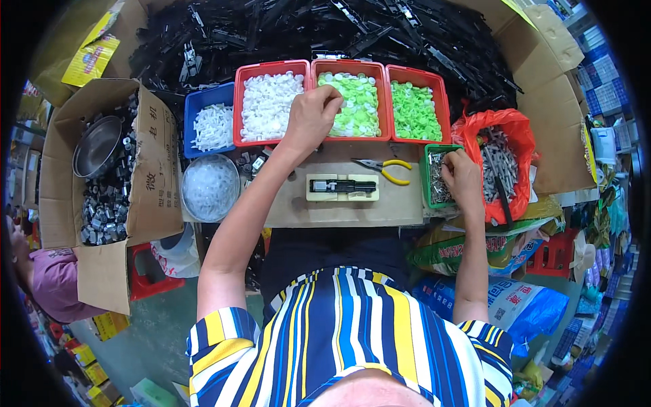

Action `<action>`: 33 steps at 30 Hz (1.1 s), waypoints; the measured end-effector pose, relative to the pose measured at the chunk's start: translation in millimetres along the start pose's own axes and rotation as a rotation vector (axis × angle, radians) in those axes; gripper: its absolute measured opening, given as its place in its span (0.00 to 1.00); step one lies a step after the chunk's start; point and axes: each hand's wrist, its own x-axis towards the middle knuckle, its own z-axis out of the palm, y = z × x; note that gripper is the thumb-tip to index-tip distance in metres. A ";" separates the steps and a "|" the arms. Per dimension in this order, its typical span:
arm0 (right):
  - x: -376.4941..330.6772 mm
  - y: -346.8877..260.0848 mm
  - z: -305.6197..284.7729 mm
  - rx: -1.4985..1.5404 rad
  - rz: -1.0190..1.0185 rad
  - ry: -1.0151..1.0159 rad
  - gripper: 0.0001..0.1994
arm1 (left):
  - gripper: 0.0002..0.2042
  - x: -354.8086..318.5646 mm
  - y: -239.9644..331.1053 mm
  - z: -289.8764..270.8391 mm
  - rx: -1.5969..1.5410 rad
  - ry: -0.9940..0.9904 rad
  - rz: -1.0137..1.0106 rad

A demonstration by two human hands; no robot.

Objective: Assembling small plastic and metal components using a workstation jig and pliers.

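Note:
My left hand [314,117] is over the left side of the middle red bin [351,138], which holds small green and white plastic parts [359,102]. Its fingers are curled together, and whatever they grip is hidden. My right hand [463,178] reaches into a small green tray [429,183] of tiny metal pieces [439,169], fingertips drawn together among them. Between my forearms lies a cream block [342,197] with a black elongated part and a silvery motor-like piece [324,185] set in it. Pliers [395,171] with yellow handles rest behind the block, touched by neither hand.
Red bins of white parts [271,102] and green parts [413,112] flank the middle one; a blue bin [209,146] stands further left. Black strips [285,34] pile up behind. A motor-filled carton [156,163], round tub [211,186] and red bag [525,176] border the work board [291,214].

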 end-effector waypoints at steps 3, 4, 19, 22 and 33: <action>-2.6 -5.7 -6.1 0.064 0.051 0.001 0.03 | 0.08 -13.5 4.7 -2.0 -0.348 -0.086 -0.297; -4.5 -8.1 -8.3 0.115 0.092 0.010 0.03 | 0.09 -18.4 6.6 -2.6 -0.502 -0.116 -0.394; 18.6 -116.8 21.8 0.789 -0.039 0.143 0.07 | 0.09 -58.8 46.4 26.4 -0.647 -0.281 -0.503; 17.0 -118.3 25.0 0.734 -0.087 0.133 0.07 | 0.09 -63.6 45.7 25.0 -0.657 -0.283 -0.513; 19.6 -115.2 30.5 0.784 -0.049 0.011 0.06 | 0.09 -71.0 38.4 11.5 -0.987 -0.381 -0.743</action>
